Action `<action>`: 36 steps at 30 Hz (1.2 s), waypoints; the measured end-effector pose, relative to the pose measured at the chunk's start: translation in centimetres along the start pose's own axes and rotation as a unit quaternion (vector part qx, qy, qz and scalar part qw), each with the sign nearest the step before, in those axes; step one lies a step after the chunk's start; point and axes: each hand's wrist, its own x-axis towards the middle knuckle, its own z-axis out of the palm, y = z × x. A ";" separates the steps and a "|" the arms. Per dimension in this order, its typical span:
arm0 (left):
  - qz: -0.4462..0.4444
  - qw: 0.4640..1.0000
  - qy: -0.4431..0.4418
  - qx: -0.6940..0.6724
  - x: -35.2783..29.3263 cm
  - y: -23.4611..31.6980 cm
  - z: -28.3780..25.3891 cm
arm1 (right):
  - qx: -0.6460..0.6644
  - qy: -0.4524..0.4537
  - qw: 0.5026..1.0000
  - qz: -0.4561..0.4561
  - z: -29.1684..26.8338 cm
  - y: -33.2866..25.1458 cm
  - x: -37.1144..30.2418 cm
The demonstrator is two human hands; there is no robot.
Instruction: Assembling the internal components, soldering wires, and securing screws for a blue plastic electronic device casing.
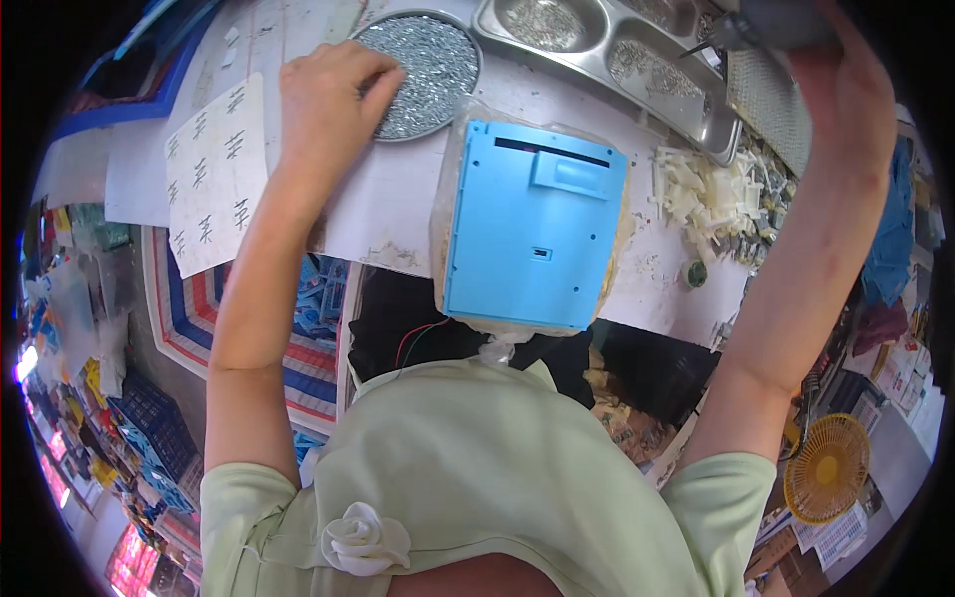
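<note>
On the left, my left hand [338, 88] reaches over the rim of a round metal tray [479, 70]. Its fingers are curled over small silvery screws [428, 65], with the thumb brought toward the forefinger. Whatever lies between the fingertips is hidden. At the upper right, my right hand [844, 45] is closed round a dark electric screwdriver [781, 25], its thin bit pointing left; the hand is partly cut off by the picture's rim. Between my arms a light blue plastic housing [532, 224] lies flat on a pad wrapped in clear plastic [450, 199]. Slots and small holes show in its face.
A steel compartment tray [587, 55] with small metal parts stands at the back right. Loose white plastic pieces [706, 199] are heaped below it. A handwritten paper sheet [214, 179] lies at the left. A striped bag [189, 308] holds blue parts; a yellow basket [828, 468] sits lower right.
</note>
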 end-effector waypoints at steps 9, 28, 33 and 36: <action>0.110 0.980 -0.067 -0.153 -2.2 12.5 -4.9 | 0.290 -0.050 0.956 0.018 5.6 -4.2 -10.2; 0.057 0.981 -0.048 -0.177 -1.5 9.6 -3.3 | 0.240 -0.020 0.971 0.000 7.0 -3.7 -12.2; -0.057 0.997 -0.032 0.051 -0.9 1.6 -0.2 | 0.233 0.009 0.972 0.000 6.9 -2.4 -12.4; -0.063 0.997 -0.036 0.019 -0.5 1.0 -0.2 | 0.242 0.032 0.970 0.003 6.5 -3.1 -13.1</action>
